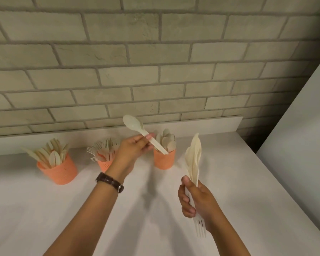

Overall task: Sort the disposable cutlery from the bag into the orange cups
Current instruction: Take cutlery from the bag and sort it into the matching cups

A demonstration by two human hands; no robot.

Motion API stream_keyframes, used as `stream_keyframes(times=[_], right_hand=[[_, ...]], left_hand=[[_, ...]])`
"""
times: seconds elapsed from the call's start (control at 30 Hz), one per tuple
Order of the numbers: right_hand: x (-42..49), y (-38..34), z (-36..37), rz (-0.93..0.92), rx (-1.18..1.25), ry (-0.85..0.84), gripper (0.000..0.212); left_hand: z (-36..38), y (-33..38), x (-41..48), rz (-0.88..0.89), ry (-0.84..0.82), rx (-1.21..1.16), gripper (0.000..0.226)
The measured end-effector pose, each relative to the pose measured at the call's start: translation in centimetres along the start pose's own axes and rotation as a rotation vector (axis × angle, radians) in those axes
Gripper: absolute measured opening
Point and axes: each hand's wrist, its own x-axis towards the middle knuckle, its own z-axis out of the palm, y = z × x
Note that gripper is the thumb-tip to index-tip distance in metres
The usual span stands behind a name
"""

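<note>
A single spoon (137, 126) is pinched by its handle between the thumb and fingers of the left hand (135, 148). Its bowl is raised to the far left and its handle tip is aimed down at the mouth of the right cup (163, 160), where sorted spoons (167, 141) are stood. The unsorted bundle (193, 157) is gripped in the right hand (196, 198), near and to the right, with fork tines pointing down.

The step in hand is judged to be the dropping in of the spoon. It would best be done handle first, guided into a gap and released only once the tip is below the rim, so that the light cup is not tipped. The middle cup (103, 166) of forks and the left cup (57, 170) of knives, on the bench (44, 218), should be left undisturbed.
</note>
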Motion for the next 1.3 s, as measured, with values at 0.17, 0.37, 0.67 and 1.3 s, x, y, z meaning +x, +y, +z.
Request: stream_keyframes(times=[0.17, 0.37, 0.67, 1.3], right_hand=[[0.3, -0.1, -1.2, 0.013, 0.010, 0.055, 0.037], [1.1, -0.2, -1.3, 0.009, 0.003, 0.058, 0.036], [1.4, -0.3, -1.0, 0.038, 0.225, -0.151, 0.044], [-0.6, -0.2, 4.8, 0.019, -0.134, -0.340, 0.033]], left_hand=[[1.3, -1.8, 4.0, 0.100, 0.158, 0.417, 0.011], [3.0, -6.9, 5.4, 0.132, 0.108, 0.859, 0.036], [2.6, -4.4, 1.2, 0.164, 0.115, 0.563, 0.015], [0.1, -1.9, -9.7, 0.198, 0.097, 0.708, 0.016]])
